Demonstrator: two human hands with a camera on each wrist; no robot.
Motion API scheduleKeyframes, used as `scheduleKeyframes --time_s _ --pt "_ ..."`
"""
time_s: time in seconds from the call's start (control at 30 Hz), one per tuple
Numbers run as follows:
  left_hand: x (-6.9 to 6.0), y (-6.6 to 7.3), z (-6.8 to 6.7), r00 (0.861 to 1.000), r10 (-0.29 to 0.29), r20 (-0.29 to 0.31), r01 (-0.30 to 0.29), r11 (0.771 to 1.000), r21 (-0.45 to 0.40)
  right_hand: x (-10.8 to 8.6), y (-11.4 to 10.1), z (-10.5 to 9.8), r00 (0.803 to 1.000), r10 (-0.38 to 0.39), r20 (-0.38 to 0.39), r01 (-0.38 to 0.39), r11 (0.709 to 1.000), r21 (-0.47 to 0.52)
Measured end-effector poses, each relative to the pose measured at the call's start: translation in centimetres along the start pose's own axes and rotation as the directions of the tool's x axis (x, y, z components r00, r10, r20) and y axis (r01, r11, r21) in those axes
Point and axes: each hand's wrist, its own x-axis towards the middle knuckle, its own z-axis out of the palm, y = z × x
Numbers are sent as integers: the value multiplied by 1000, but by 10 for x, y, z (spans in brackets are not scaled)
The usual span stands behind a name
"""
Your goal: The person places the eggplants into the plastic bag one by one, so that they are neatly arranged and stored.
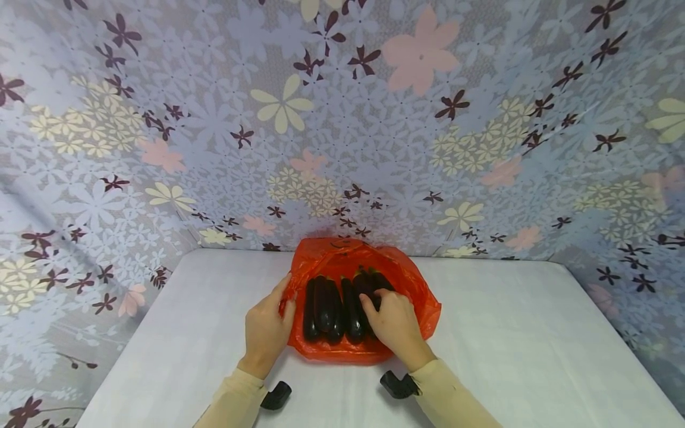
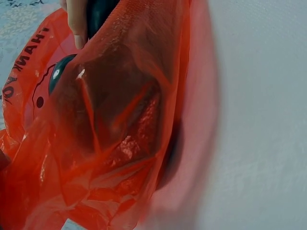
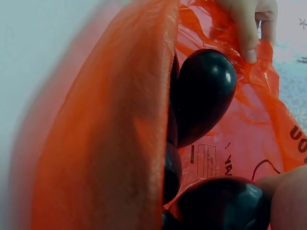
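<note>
A red plastic bag (image 1: 342, 355) lies on the table with its mouth spread, and several dark, glossy eggplants (image 1: 324, 306) lie side by side inside. My left hand (image 1: 267, 327) pinches the bag's left edge; in the right wrist view the left thumb and fingers (image 3: 248, 40) show at the crumpled film. Inside the bag, my right hand (image 1: 396, 324) grips an eggplant at the right end of the row. That eggplant (image 3: 220, 206) is close to the right wrist camera, partly covered by the hand. Through the film, the left wrist view shows dark shapes and a right finger (image 2: 76, 24).
A white cloth covers the table (image 1: 508, 333). Flower-patterned fabric (image 1: 342, 148) rises behind it and at both sides. Black wrist-worn pieces (image 1: 276, 395) show beside both sleeves. Printed lettering (image 2: 31, 50) marks the bag's far side.
</note>
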Motion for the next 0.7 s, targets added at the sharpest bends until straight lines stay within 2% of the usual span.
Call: scheduleKeyframes --time_s 0.4,0.7 --pt "-1 -3 1 1000 -8 3 8 1000 13 -2 2 0 1000 -12 -7 11 1000 -19" --pt "1 -2 1 1000 -4 -2 4 1000 10 -5 -1 -7 999 -44 -20 44 999 -19"
